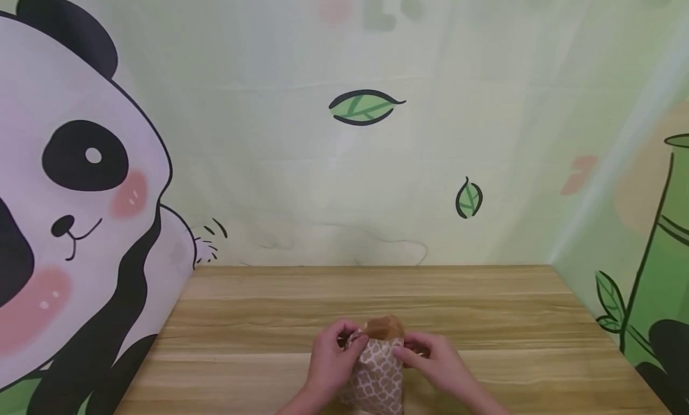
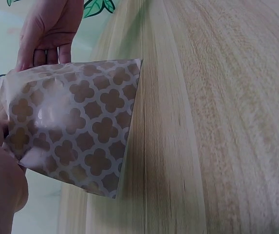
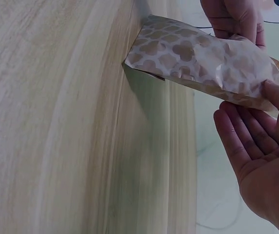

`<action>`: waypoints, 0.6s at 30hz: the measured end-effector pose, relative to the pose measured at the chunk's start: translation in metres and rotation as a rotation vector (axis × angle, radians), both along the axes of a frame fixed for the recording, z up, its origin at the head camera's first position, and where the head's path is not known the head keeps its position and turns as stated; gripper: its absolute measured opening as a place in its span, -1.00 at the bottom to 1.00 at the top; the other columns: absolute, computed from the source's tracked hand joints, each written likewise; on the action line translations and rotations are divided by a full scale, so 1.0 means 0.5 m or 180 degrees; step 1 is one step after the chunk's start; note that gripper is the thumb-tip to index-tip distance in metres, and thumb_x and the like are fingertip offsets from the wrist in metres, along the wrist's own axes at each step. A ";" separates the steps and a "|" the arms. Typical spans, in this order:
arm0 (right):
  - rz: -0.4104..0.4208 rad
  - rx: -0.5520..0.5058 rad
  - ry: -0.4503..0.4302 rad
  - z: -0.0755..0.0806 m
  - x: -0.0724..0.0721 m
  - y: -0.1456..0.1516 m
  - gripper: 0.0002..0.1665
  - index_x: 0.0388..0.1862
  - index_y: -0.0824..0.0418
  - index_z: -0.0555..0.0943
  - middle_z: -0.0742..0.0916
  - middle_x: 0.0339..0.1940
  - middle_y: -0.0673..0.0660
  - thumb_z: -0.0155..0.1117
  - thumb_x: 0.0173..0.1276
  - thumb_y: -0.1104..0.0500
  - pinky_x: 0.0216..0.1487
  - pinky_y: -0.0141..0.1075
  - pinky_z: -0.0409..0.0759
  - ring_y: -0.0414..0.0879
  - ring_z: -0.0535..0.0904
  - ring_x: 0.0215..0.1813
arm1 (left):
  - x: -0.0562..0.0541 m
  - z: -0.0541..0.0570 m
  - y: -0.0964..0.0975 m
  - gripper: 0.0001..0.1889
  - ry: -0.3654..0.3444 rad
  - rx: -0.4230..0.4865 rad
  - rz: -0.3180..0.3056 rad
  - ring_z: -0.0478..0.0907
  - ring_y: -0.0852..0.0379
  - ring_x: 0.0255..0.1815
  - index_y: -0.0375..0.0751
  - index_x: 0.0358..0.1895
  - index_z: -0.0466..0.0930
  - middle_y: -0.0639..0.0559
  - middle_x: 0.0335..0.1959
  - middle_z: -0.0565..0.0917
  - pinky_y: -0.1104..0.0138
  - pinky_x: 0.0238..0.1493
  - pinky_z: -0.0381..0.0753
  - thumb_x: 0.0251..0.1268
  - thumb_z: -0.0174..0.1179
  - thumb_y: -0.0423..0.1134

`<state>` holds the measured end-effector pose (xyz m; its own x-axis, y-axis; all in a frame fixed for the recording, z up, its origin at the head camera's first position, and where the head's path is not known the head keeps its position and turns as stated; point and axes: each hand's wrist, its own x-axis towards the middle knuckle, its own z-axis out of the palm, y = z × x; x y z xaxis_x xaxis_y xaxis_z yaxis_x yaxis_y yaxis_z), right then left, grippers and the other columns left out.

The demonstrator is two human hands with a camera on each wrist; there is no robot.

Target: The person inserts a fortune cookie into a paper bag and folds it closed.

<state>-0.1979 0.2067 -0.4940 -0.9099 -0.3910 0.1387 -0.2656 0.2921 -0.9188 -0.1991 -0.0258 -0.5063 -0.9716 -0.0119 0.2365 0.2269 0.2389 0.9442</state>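
Tan paper bag with white lattice print (image 1: 379,373), gripped from two sides

Sits at six o'clock in the head view, over a pale-brown wood-grain tabletop (image 1: 258,319). Is pinched near its upper end by the left hand (image 1: 331,355) at ten o'clock and the right hand (image 1: 436,358) at two, with both thumbs on the near face. Shows a plain brown piece (image 1: 384,328) above the lattice at twelve. Faces a pale-green, panda-printed backdrop (image 1: 258,164).
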 end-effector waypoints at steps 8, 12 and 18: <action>-0.0105 0.0119 0.0077 0.001 -0.009 -0.007 -0.68 0.00 0.31 0.80 0.87 -0.16 0.15 0.27 0.65 0.08 -0.11 -0.18 0.81 -0.14 0.82 -0.18 | -0.002 -0.001 -0.006 -0.89 -0.0108 -0.0044 0.0059 0.60 0.26 -0.29 -0.13 -0.29 0.72 0.13 -0.36 0.71 0.43 -0.23 0.61 0.33 0.49 -0.29; -0.0082 0.0170 0.0169 0.004 -0.010 -0.008 -0.66 -0.01 0.27 0.83 0.88 -0.17 0.11 0.21 0.68 0.08 -0.09 -0.17 0.81 -0.15 0.83 -0.19 | -0.002 0.004 -0.011 -0.82 -0.0335 0.0035 0.0091 0.59 0.19 -0.28 -0.15 -0.29 0.69 0.09 -0.35 0.68 0.41 -0.25 0.61 0.39 0.46 -0.16; -0.0114 0.0155 0.0109 0.004 -0.011 -0.008 -0.62 0.04 0.33 0.80 0.88 -0.15 0.16 0.17 0.71 0.08 -0.02 -0.23 0.79 -0.13 0.84 -0.18 | -0.005 0.007 -0.020 -0.77 -0.0480 0.0187 0.0169 0.58 0.14 -0.25 -0.20 -0.26 0.68 0.05 -0.31 0.67 0.39 -0.24 0.61 0.45 0.42 -0.10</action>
<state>-0.2036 0.2028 -0.4922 -0.9184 -0.3655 0.1517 -0.2854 0.3461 -0.8938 -0.2015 -0.0360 -0.5028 -0.9936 -0.0736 0.0854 0.0700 0.1902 0.9792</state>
